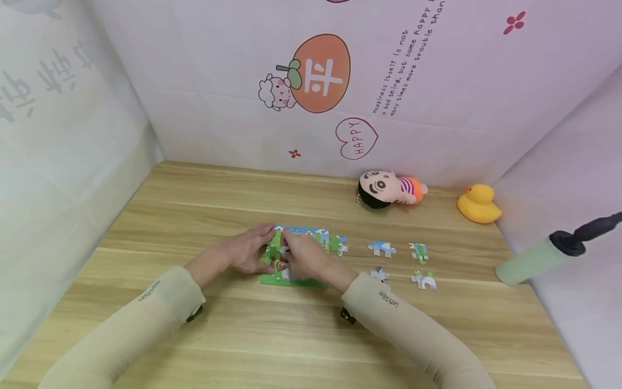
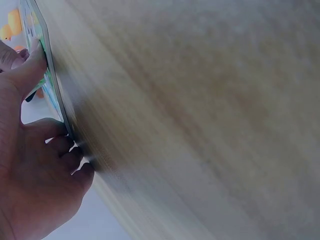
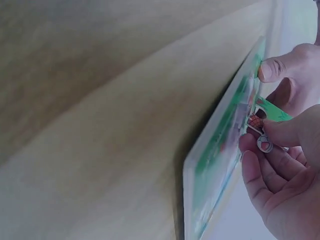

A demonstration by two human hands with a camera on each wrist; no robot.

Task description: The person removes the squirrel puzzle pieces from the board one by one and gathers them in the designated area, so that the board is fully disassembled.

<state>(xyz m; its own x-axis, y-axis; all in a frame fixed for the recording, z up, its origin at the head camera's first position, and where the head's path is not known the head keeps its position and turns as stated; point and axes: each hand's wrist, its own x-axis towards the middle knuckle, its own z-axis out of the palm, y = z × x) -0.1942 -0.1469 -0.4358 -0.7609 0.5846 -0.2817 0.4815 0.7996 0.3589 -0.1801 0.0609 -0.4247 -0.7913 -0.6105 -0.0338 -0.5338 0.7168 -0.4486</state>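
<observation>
A jigsaw puzzle board (image 1: 273,280) with a green and blue picture lies flat on the wooden table. At its left side my left hand (image 1: 250,251) grips the edge. In the left wrist view the thumb (image 2: 34,65) lies over the rim, and bent fingers (image 2: 62,145) meet the side. My right hand (image 1: 307,256) is above the board, fingers curled. The right wrist view shows it pinching a green puzzle piece (image 3: 272,110) with a small printed figure, tilted up from the board. Right of the board lies a loose green puzzle piece (image 1: 338,245).
Farther right are several loose pieces, among them a blue one (image 1: 382,248) and a green one (image 1: 419,252). A doll (image 1: 389,189) and a yellow rubber duck (image 1: 479,204) lie by the back wall. A pale green cylinder with a black top (image 1: 532,260) stands at the right edge.
</observation>
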